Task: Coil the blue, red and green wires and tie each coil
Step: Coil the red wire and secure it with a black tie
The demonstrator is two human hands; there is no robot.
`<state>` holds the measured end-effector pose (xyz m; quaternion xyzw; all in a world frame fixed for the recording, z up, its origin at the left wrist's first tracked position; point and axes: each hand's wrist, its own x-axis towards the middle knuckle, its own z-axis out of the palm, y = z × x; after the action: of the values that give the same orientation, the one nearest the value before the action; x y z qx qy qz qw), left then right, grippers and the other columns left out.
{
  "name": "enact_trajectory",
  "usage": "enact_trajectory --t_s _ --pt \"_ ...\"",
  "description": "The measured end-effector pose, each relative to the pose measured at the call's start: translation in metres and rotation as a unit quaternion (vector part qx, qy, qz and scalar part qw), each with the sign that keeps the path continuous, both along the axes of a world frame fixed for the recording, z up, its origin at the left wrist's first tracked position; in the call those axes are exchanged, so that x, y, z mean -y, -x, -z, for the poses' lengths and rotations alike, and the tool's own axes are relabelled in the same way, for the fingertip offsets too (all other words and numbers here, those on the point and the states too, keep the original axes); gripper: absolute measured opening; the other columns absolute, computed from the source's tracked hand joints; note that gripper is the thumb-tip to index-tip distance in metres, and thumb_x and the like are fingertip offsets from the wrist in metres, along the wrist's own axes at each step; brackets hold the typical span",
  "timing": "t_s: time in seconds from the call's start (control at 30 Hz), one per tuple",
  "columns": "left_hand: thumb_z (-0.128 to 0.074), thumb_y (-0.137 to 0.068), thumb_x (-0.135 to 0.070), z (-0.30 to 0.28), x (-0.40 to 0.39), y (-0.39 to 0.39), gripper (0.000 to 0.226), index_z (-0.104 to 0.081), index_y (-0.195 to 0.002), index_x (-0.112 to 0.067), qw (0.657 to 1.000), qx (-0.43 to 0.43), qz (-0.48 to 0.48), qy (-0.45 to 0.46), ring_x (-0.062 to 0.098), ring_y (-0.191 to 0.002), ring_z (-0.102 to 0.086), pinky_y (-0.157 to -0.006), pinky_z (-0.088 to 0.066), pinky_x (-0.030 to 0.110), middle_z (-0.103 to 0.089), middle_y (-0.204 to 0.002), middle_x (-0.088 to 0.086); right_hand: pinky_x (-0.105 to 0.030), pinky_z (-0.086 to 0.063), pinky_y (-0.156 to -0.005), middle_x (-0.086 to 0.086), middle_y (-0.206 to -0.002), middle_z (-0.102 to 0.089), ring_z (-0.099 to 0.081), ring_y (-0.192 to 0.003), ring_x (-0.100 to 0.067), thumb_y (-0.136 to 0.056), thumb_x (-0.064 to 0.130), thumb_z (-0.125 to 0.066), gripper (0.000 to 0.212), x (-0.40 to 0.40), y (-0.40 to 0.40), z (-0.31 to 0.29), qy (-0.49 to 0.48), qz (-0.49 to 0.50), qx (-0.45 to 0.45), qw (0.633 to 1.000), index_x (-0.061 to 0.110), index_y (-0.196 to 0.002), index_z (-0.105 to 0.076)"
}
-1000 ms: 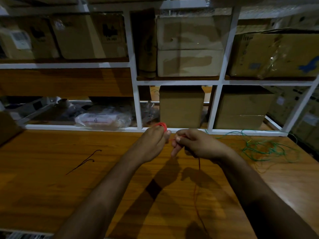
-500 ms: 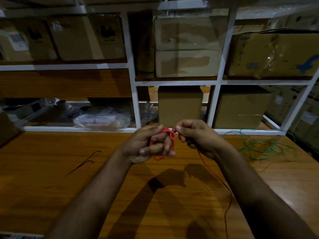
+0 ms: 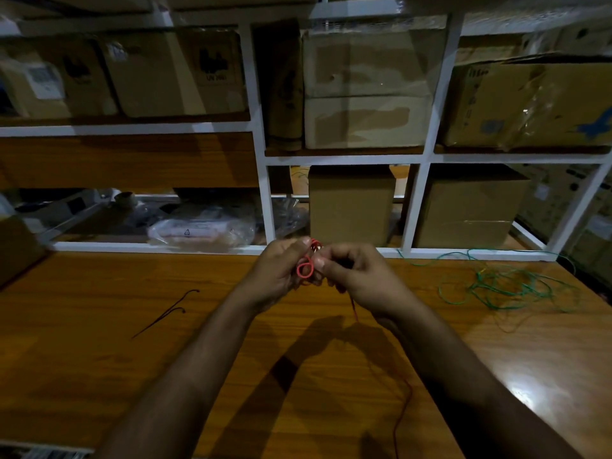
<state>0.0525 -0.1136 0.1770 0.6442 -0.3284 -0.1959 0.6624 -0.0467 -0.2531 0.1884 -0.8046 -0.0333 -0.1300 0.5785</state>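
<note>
Red wire [image 3: 305, 269]: named first as the thing being worked; held at frame centre above the surface, small loops showing between the two hands, a loose tail dropping from under the right hand toward the bottom edge of the frame.
Shelving [image 3: 261, 180]: white frame across the upper half of the frame, packed with cardboard boxes [image 3: 351, 205]; a clear plastic bag [image 3: 198, 231] lies on the lowest level, left of centre.
Surface [image 3: 99, 376]: wooden, glossy, filling the lower half of the frame, with a bright glare patch at lower right.
Green wire [image 3: 503, 286]: loose tangle lying on the surface at right of centre, well apart from the hands.
Left hand [image 3: 278, 273]: at centre, its fingers curled round the red loops, thumb pressed on top.
Right hand [image 3: 357, 276]: just right of centre, touching the left, its fingers bent and pinching the red wire next to the loops.
Dark thin strands [image 3: 165, 313]: two thin pieces with hooked ends, lying on the surface left of centre; too dim to tell their colour.
</note>
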Motion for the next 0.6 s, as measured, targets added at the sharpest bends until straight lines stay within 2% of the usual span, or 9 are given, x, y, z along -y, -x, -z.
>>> enact_trajectory --t_s 0.1,0.2,0.3,0.4,0.5,0.53,0.6 --pt "-0.038 -0.104 -0.03 0.003 0.001 -0.004 0.041 -0.057 -0.071 -0.014 0.993 0.096 -0.068 -0.025 0.015 -0.055 -0.051 -0.055 -0.04 0.029 -0.055 -0.056 -0.001 -0.019 -0.04 -0.057 0.0 -0.07 -0.062 -0.05 -0.062 -0.009 -0.098 0.016 -0.054 0.021 -0.011 -0.002 0.009 -0.153 -0.068 -0.069 0.983 0.009 -0.085 -0.068" --pt "-0.038 -0.104 -0.038 0.013 0.0 -0.017 0.047 -0.055 -0.067 -0.015 0.976 0.173 -0.113 -0.062 0.015 -0.053 -0.052 -0.057 -0.042 0.035 -0.054 -0.052 -0.004 -0.022 -0.043 -0.06 0.0 -0.067 -0.059 -0.051 -0.06 -0.009 -0.095 0.022 -0.051 0.021 -0.032 0.0 0.008 -0.331 -0.144 -0.087 0.928 0.014 -0.083 -0.065" --pt "-0.038 -0.102 -0.047 0.025 -0.008 -0.027 0.055 -0.057 -0.072 -0.006 0.98 0.153 -0.094 -0.086 0.026 -0.064 -0.062 -0.068 -0.051 0.045 -0.062 -0.062 0.005 -0.019 -0.036 -0.051 0.002 -0.065 -0.05 -0.043 -0.056 -0.007 -0.101 0.019 -0.042 0.024 -0.025 -0.005 -0.001 -0.43 -0.073 -0.071 0.897 0.012 -0.088 -0.061" --pt "-0.032 -0.105 -0.037 0.022 -0.023 -0.026 0.051 -0.052 -0.062 -0.016 0.991 0.09 -0.048 -0.082 0.019 -0.064 -0.063 -0.068 -0.047 0.035 -0.055 -0.058 -0.001 -0.017 -0.027 -0.047 0.002 -0.067 -0.047 -0.037 -0.057 -0.007 -0.099 0.015 -0.048 0.02 -0.001 -0.013 -0.003 -0.408 0.004 -0.053 0.911 0.008 -0.093 -0.066" --pt "-0.031 -0.102 -0.044 0.014 -0.034 -0.026 0.051 -0.048 -0.06 -0.019 0.994 -0.028 0.092 -0.06 0.018 -0.057 -0.062 -0.073 -0.046 0.037 -0.05 -0.056 0.004 -0.02 -0.028 -0.047 0.001 -0.07 -0.051 -0.038 -0.056 -0.007 -0.098 0.014 -0.053 0.018 0.01 -0.025 0.006 -0.297 0.081 -0.036 0.951 0.008 -0.094 -0.07" --pt "-0.03 -0.102 -0.044 0.012 -0.035 -0.023 0.051 -0.047 -0.063 -0.016 0.982 -0.081 0.169 -0.036 0.015 -0.05 -0.058 -0.076 -0.049 0.037 -0.049 -0.058 0.005 -0.021 -0.028 -0.046 0.003 -0.068 -0.053 -0.038 -0.054 -0.007 -0.098 0.017 -0.055 0.018 0.01 -0.029 0.01 -0.235 0.112 -0.028 0.965 0.011 -0.095 -0.071" --pt "-0.032 -0.102 -0.044 0.008 -0.036 -0.019 0.049 -0.047 -0.067 -0.012 0.927 -0.207 0.309 0.05 0.008 -0.039 -0.049 -0.081 -0.054 0.033 -0.052 -0.066 0.009 -0.021 -0.026 -0.042 0.005 -0.064 -0.051 -0.036 -0.05 -0.007 -0.098 0.021 -0.056 0.018 0.002 -0.037 0.017 -0.149 0.134 -0.005 0.98 0.013 -0.095 -0.073"
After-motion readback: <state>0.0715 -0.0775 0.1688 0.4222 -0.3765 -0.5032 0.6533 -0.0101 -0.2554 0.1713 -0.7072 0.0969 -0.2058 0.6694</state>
